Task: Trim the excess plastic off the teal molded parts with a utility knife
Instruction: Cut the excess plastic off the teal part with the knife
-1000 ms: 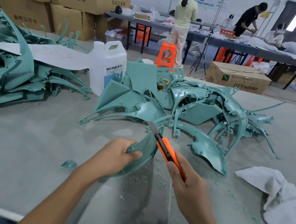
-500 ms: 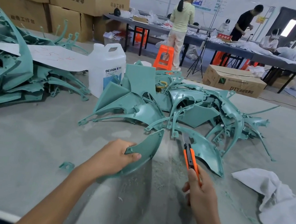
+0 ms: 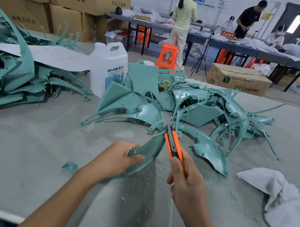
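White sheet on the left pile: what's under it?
Teal molded parts: the white sheet lies on that pile, with curved pieces sticking out around it. Whatever sits directly beneath its middle is covered.

views: one, head cam, wide-angle
mount: on the person's head, over the near edge of the table (image 3: 10, 160)
facing: forward and down
near: left hand (image 3: 118, 159) gripping teal part (image 3: 147, 148), right hand (image 3: 186, 186) gripping utility knife (image 3: 173, 142), close, low centre
far: second table (image 3: 291, 62), top edge
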The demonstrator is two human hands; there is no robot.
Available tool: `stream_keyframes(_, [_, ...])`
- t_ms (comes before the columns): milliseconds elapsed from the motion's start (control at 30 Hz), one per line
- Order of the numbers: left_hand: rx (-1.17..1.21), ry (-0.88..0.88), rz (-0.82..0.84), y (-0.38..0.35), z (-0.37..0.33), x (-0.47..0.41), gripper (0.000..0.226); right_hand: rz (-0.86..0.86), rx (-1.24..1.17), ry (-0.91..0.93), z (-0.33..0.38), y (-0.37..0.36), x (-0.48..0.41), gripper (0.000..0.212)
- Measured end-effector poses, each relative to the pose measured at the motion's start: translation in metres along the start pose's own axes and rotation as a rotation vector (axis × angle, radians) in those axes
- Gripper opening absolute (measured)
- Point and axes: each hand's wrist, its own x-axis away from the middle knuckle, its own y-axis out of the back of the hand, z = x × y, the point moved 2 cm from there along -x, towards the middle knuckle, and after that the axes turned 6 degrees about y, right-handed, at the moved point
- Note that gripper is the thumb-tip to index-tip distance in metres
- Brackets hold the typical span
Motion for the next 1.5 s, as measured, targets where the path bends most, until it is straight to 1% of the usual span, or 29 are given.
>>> stream_keyframes(33, [0.003,-0.005,-0.001,0.001,0.000,0.000,0.020,-0.021,0.025,-0.061,-0.011,0.001,-0.001,0.019])
stream_keyframes(100, [0.030,-0.005,-0.002,0.002,0.000,0.000,0.014,-0.077,0.024,-0.220,-0.033,0.002,0.002,0.023])
stream_keyframes(167, [0.026,-0.012,-0.006,0.001,0.000,-0.001,0.010,-0.090,-0.050,-0.343,-0.043,-0.001,0.009,0.025])
stream_keyframes(200, [0.015,-0.015,-0.015,0.001,0.000,-0.001,0.009,-0.077,-0.084,-0.364,-0.042,-0.005,0.011,0.023])
stream_keyframes(267, [0.003,-0.016,-0.030,0.000,0.000,-0.001,0.010,-0.039,-0.121,-0.348,-0.028,-0.014,0.014,0.022])
stream_keyframes(400, [-0.016,0.000,-0.030,-0.002,0.001,-0.001,0.014,0.006,-0.217,-0.150,0.019,-0.024,0.017,0.019])
stream_keyframes(467, [0.012,0.013,-0.019,-0.003,0.002,-0.001,0.015,0.035,-0.301,-0.080,0.037,-0.026,0.020,0.023])
stream_keyframes(533, [-0.011,0.010,-0.029,-0.003,0.002,-0.001,0.014,-0.016,-0.413,-0.166,0.038,-0.028,0.020,0.019])
stream_keyframes(633, [-0.072,-0.015,-0.063,-0.002,0.000,0.000,0.015,-0.121,-0.421,-0.397,0.023,-0.031,0.019,0.018])
stream_keyframes(700, [-0.076,-0.010,-0.065,-0.002,-0.001,-0.001,0.008,-0.105,-0.417,-0.484,0.018,-0.039,0.022,0.019])
stream_keyframes(733, [-0.084,-0.012,-0.072,-0.003,-0.001,-0.001,0.009,-0.081,-0.430,-0.492,0.020,-0.044,0.024,0.019])
stream_keyframes(800, [-0.098,-0.017,-0.102,-0.001,0.000,-0.002,0.008,-0.052,-0.477,-0.465,0.027,-0.053,0.031,0.019])
stream_keyframes(900, [-0.060,-0.007,-0.111,0.002,0.000,0.000,0.009,-0.034,-0.488,-0.394,0.033,-0.059,0.040,0.028])
stream_keyframes(1000, [-0.096,-0.012,-0.104,-0.002,0.001,0.001,0.013,-0.092,-0.497,-0.407,0.025,-0.051,0.050,0.025])
stream_keyframes(1033, [-0.098,-0.012,-0.125,-0.004,0.003,0.001,0.013,-0.115,-0.502,-0.417,0.019,-0.045,0.053,0.023])
stream_keyframes(1100, [-0.018,-0.001,-0.204,-0.009,0.009,0.004,0.017,-0.167,-0.491,-0.416,0.010,-0.030,0.059,0.023])
stream_keyframes(1167, [0.078,-0.007,-0.316,-0.017,0.019,0.010,0.024,-0.206,-0.408,-0.398,0.003,-0.013,0.064,0.024])
stream_keyframes(1267, [0.079,-0.031,-0.442,-0.032,0.033,0.019,0.028,-0.223,-0.229,-0.334,-0.002,0.008,0.070,0.024])
stream_keyframes(1333, [0.038,-0.025,-0.452,-0.035,0.037,0.017,0.025,-0.199,-0.136,-0.282,0.000,0.018,0.071,0.020])
stream_keyframes(1367, [0.041,-0.004,-0.436,-0.035,0.037,0.016,0.024,-0.177,-0.092,-0.253,0.001,0.022,0.070,0.022])
stream_keyframes(1433, [0.100,0.030,-0.401,-0.033,0.038,0.012,0.024,-0.112,-0.012,-0.188,0.007,0.024,0.065,0.023])
stream_keyframes(1500, [0.120,0.025,-0.368,-0.035,0.037,0.010,0.023,-0.035,0.084,-0.115,0.015,0.023,0.059,0.023])
